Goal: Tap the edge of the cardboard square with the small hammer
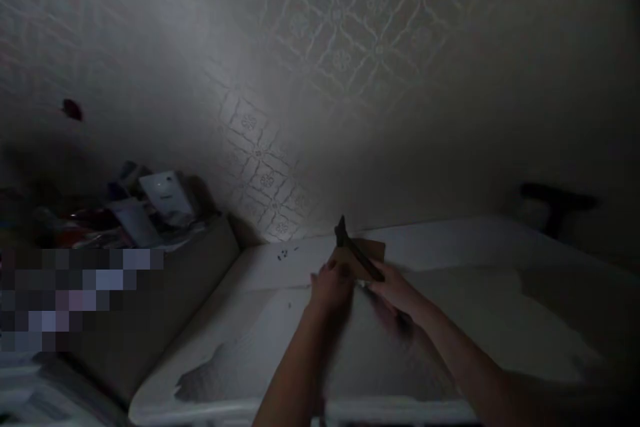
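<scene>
Through the head camera I look down in dim light at a white table (pixel 450 245) set against a wall (pixel 380 140) with a raised lattice pattern. My right hand (pixel 395 288) grasps the lower end of a dark, pliers-like tool (pixel 363 261) — its narrow tip points up and away, toward the wall. The tool lies slantwise across a flat brown piece (pixel 347 263), which sits between my two hands near the table's far edge, its right corner showing beyond the tool. My left hand (pixel 330 285) is at the lower left of that piece, fingers bent against it; I cannot tell whether they grip it or only press it.

Left of the hands, a few small dark bits (pixel 284 254) lie scattered on the tabletop, well apart from the brown piece. Farther left stands a grey-sided unit (pixel 195 293) heaped with clutter — among it a white box (pixel 167 192) tilted on the pile. Near the table's far right side I see a dark T-shaped object (pixel 557 199), too blurred to name.
</scene>
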Action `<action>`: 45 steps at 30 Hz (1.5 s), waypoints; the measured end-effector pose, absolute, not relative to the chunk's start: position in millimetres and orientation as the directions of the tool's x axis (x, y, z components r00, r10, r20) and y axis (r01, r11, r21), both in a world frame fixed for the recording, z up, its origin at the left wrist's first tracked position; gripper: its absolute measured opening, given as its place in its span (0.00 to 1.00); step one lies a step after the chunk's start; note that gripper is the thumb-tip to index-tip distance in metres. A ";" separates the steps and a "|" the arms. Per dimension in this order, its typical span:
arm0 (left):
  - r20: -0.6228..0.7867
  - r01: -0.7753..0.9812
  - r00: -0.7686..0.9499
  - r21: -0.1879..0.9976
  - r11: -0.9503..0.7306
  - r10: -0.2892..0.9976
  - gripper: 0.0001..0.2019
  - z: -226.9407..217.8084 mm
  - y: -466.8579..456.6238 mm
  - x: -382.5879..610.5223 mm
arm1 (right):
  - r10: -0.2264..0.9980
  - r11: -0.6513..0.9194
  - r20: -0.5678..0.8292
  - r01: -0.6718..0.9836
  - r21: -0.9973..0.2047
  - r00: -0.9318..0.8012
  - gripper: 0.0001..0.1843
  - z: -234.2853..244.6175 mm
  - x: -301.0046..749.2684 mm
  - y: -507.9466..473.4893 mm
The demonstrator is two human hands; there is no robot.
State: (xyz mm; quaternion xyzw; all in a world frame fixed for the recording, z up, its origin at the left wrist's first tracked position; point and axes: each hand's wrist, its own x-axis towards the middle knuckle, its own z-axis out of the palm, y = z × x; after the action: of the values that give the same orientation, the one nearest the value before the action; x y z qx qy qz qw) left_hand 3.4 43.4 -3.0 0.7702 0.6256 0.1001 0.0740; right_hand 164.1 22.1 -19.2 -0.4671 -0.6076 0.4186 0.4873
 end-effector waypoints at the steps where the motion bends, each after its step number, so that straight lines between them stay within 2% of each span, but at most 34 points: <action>1: 0.062 0.947 0.201 0.242 -0.210 0.978 0.19 -2.2 42.6 3.4 | 0.974 0.220 0.207 0.166 -0.961 -0.091 0.31 -21.3 164.2 23.3; 6: 0.068 0.946 0.206 0.241 -0.217 0.976 0.18 1.6 38.3 3.9 | 0.969 0.212 0.189 0.147 -0.966 -0.160 0.31 -28.6 165.6 28.0; 10: 0.085 0.944 0.210 0.242 -0.225 0.974 0.19 -0.5 39.8 3.8 | 0.957 0.282 0.267 0.152 -0.947 -0.111 0.30 -28.7 166.7 28.2; 15: 0.076 0.946 0.201 0.245 -0.214 0.977 0.19 -2.7 42.8 3.3 | 0.969 0.226 0.205 0.162 -0.961 -0.138 0.30 -23.9 166.7 23.8; 22: 0.064 0.949 0.200 0.234 -0.210 0.978 0.18 -1.7 41.5 3.6 | 0.959 0.274 0.263 0.122 -0.954 -0.104 0.31 -24.0 166.3 25.4; 28: 0.065 0.949 0.196 0.237 -0.206 0.978 0.18 -0.7 40.3 3.6 | 0.976 0.184 0.163 0.146 -0.972 -0.147 0.27 -15.4 165.1 19.4; 34: 0.068 0.946 0.203 0.243 -0.214 0.977 0.18 -0.6 39.7 4.1 | 0.951 0.307 0.299 0.129 -0.943 -0.073 0.29 -28.4 165.6 29.7; 36: 0.068 0.949 0.199 0.237 -0.210 0.978 0.19 -0.1 39.6 4.6 | 0.956 0.286 0.275 0.127 -0.950 -0.099 0.29 -30.4 166.4 29.5; 41: 0.054 0.955 0.193 0.220 -0.200 0.980 0.19 2.8 38.4 5.4 | 0.989 0.091 0.069 0.169 -0.981 -0.132 0.28 -20.3 166.1 22.6; 42: 0.052 0.955 0.195 0.217 -0.201 0.980 0.19 3.0 38.2 5.4 | 0.989 0.103 0.084 0.168 -0.980 -0.118 0.28 -18.2 165.7 22.2; 45: 0.058 0.954 0.198 0.219 -0.206 0.979 0.19 2.4 38.2 5.1 | 0.967 0.252 0.244 0.142 -0.957 -0.069 0.27 -16.8 164.6 22.9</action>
State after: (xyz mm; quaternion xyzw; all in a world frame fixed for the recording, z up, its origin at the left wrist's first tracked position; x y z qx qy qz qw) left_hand 5.1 38.2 2.4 0.7709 0.6266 0.0922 0.0670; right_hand 164.6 22.9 -16.8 -0.4567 -0.6072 0.4069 0.5071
